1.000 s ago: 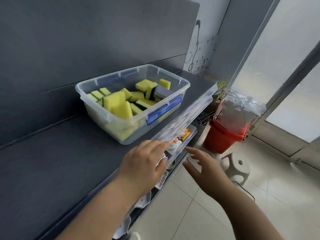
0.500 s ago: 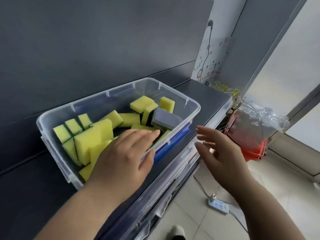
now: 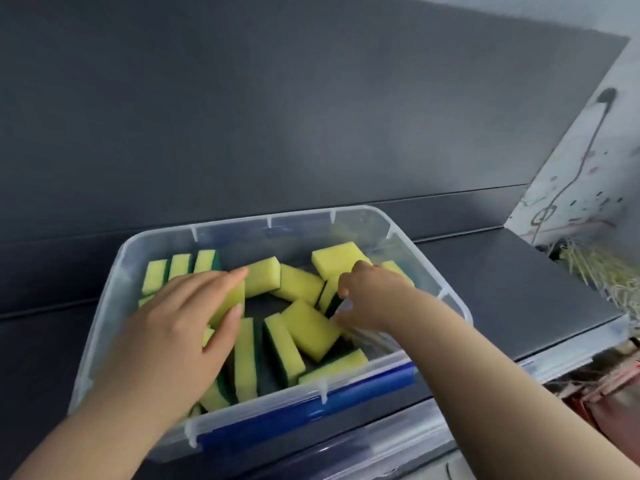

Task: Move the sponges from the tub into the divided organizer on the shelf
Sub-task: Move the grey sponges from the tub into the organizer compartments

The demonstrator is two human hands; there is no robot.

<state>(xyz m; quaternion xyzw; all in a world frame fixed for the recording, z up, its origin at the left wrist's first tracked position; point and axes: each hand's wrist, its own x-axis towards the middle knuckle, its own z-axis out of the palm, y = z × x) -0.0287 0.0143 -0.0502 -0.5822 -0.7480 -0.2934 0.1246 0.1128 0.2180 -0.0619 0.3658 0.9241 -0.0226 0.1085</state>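
Clear tub (image 3: pixel 100 317) on shelf (image 3: pixel 502 289), filled with yellow-green sponges (image 3: pixel 298 284). My left hand (image 3: pixel 173 327) grips a sponge (image 3: pixel 232 299) in its fingers; my right hand (image 3: pixel 377 296) has fingers curled, on what I cannot tell.

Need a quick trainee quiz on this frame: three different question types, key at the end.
1. True or false: the tub has a lid on.
2. The left hand grips: A) a sponge B) the tub's rim C) nothing.
3. Fill in: the tub's front latch is ____.
Key: 1 false; 2 A; 3 blue.
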